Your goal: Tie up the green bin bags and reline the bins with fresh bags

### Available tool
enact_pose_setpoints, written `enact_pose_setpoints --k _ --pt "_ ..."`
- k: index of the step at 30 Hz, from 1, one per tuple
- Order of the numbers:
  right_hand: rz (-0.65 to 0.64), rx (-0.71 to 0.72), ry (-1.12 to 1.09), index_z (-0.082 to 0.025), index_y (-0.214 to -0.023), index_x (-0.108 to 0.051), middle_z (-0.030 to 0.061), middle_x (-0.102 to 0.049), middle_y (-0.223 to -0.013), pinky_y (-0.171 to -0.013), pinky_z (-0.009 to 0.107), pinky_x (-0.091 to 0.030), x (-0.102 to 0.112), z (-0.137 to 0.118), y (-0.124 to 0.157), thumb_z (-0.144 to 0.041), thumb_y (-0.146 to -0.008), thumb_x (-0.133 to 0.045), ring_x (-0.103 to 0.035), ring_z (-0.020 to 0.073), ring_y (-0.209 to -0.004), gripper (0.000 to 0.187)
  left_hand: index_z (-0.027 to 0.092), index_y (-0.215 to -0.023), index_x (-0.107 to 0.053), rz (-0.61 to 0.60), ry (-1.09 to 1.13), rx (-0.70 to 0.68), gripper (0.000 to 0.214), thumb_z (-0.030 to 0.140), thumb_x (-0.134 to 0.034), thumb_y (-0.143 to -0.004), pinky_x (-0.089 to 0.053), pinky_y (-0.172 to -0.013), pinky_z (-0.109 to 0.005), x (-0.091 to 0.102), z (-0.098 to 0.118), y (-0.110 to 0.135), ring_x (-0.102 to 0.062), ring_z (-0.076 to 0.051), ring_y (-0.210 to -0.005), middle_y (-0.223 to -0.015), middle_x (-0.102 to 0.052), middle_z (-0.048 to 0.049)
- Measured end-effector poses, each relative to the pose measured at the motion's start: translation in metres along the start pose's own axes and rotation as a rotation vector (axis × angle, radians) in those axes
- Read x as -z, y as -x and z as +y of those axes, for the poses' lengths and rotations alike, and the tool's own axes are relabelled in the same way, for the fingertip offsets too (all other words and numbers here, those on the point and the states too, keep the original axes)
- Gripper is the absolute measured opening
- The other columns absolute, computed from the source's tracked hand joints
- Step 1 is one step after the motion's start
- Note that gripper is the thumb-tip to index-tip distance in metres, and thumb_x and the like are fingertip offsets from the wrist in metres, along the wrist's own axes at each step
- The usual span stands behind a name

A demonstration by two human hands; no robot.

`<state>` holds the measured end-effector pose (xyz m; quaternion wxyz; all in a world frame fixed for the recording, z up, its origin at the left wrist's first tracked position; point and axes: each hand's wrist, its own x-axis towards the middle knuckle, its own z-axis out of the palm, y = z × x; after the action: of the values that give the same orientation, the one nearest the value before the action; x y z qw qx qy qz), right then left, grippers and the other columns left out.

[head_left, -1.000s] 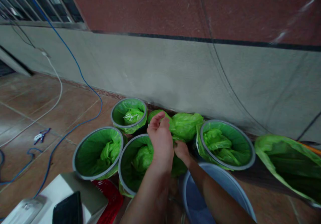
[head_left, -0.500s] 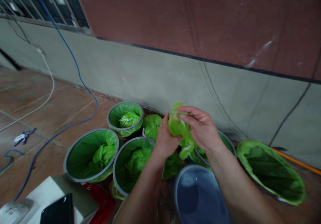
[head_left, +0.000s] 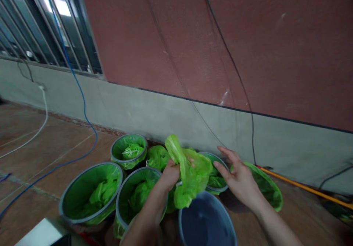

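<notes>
A thin green plastic bag (head_left: pixel 193 168) hangs bunched and partly spread, with my left hand (head_left: pixel 170 174) closed on its left side. My right hand (head_left: pixel 240 178) is apart from the bag, to its right, fingers stretched and holding nothing. Below the bag stands an unlined blue-grey bin (head_left: pixel 206 224). Round bins lined with green bags surround it: a large one at the left (head_left: pixel 66 198), another beside my left forearm (head_left: pixel 121 202), a smaller one by the wall (head_left: pixel 114 154). One more lined bin (head_left: pixel 217 157) sits partly hidden behind the bag.
A green-lined bin (head_left: pixel 271 191) lies behind my right hand. A blue cable (head_left: pixel 91 146) and a white cable (head_left: pixel 41 124) cross the tiled floor. An orange pole (head_left: pixel 306 187) rests along the wall. A white box (head_left: pixel 41 235) stands at the lower left.
My right hand has let go of the green bag and moved off to the right, its fingers opening. The bag is more spread out in my left hand. The view has tilted up and turned right.
</notes>
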<state>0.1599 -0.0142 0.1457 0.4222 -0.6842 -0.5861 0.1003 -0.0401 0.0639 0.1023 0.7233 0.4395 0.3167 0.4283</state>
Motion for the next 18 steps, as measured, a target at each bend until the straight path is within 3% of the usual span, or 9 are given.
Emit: enact_pose_setpoints --k 2,5,8,10,11,13,16,18 --pt "-0.081 -0.062 -0.088 -0.024 -0.135 -0.051 0.0113 -0.052 -0.140 -0.106 0.046 -0.043 0.006 -0.006 0.010 -0.050 -0.081 -0.064 -0.052 0.0277 -0.126 0.061 0.015 -0.079 -0.073 -0.149 -0.011 0.040 0.025 0.033 -0.076 -0.062 -0.054 -0.067 -0.031 -0.010 0.006 0.020 -0.066 -0.020 -0.070 -0.071 -0.071 -0.0054" --pt "-0.272 -0.224 -0.451 -0.024 -0.136 -0.050 0.0113 -0.055 -0.139 -0.102 0.043 -0.046 0.014 -0.016 0.024 -0.054 -0.081 -0.063 -0.054 0.0256 -0.126 0.064 0.016 -0.078 -0.073 -0.317 -0.087 0.075 0.026 0.037 -0.075 -0.062 -0.054 -0.068 -0.033 -0.021 0.022 0.048 -0.067 -0.023 -0.074 -0.070 -0.071 -0.0067" --pt "-0.521 -0.295 -0.775 -0.022 -0.123 -0.061 0.0099 -0.069 -0.119 -0.088 0.038 -0.053 0.023 -0.030 0.041 -0.053 -0.079 -0.067 -0.067 0.0229 -0.103 0.054 0.017 -0.073 -0.073 -0.444 -0.275 0.089 0.023 0.037 -0.074 -0.061 -0.054 -0.073 -0.036 -0.026 0.041 0.070 -0.066 -0.024 -0.077 -0.069 -0.071 -0.0059" --pt "-0.593 -0.299 -0.857 -0.017 -0.107 -0.068 0.0083 -0.075 -0.096 -0.075 0.035 -0.055 0.032 -0.040 0.051 -0.049 -0.073 -0.074 -0.070 0.0204 -0.079 0.047 0.019 -0.069 -0.072 -0.510 -0.412 0.096 0.017 0.034 -0.073 -0.061 -0.053 -0.077 -0.037 -0.024 0.052 0.081 -0.066 -0.024 -0.078 -0.067 -0.071 -0.0046" --pt "-0.566 -0.304 -0.871 -0.016 -0.100 -0.070 0.0069 -0.075 -0.087 -0.070 0.033 -0.054 0.037 -0.044 0.055 -0.046 -0.070 -0.077 -0.069 0.0188 -0.070 0.043 0.020 -0.068 -0.072 -0.525 -0.471 0.099 0.014 0.031 -0.071 -0.060 -0.053 -0.077 -0.036 -0.021 0.055 0.085 -0.065 -0.024 -0.077 -0.067 -0.071 -0.0040" --pt "-0.352 -0.303 -0.865 -0.015 -0.091 -0.071 0.0045 -0.074 -0.078 -0.063 0.029 -0.052 0.049 -0.048 0.062 -0.041 -0.064 -0.080 -0.065 0.0162 -0.062 0.038 0.019 -0.071 -0.073 -0.475 -0.549 0.118 0.014 0.024 -0.065 -0.060 -0.053 -0.071 -0.034 -0.013 0.058 0.090 -0.065 -0.021 -0.070 -0.069 -0.072 -0.0031" --pt "0.038 -0.239 -0.705 -0.016 -0.084 -0.071 0.0027 -0.072 -0.072 -0.055 0.025 -0.046 0.070 -0.043 0.069 -0.035 -0.060 -0.078 -0.060 0.0140 -0.058 0.031 0.016 -0.079 -0.073 -0.266 -0.582 0.099 0.027 0.016 -0.054 -0.059 -0.053 -0.062 -0.031 0.002 0.054 0.089 -0.063 -0.018 -0.061 -0.071 -0.072 -0.0027" --pt "0.147 -0.178 -0.563 -0.016 -0.083 -0.070 0.0029 -0.069 -0.069 -0.051 0.025 -0.043 0.083 -0.038 0.075 -0.036 -0.063 -0.073 -0.057 0.0140 -0.056 0.028 0.016 -0.081 -0.072 -0.172 -0.616 0.007 0.032 0.012 -0.050 -0.059 -0.054 -0.066 -0.032 0.011 0.050 0.086 -0.065 -0.019 -0.066 -0.074 -0.073 -0.0031"
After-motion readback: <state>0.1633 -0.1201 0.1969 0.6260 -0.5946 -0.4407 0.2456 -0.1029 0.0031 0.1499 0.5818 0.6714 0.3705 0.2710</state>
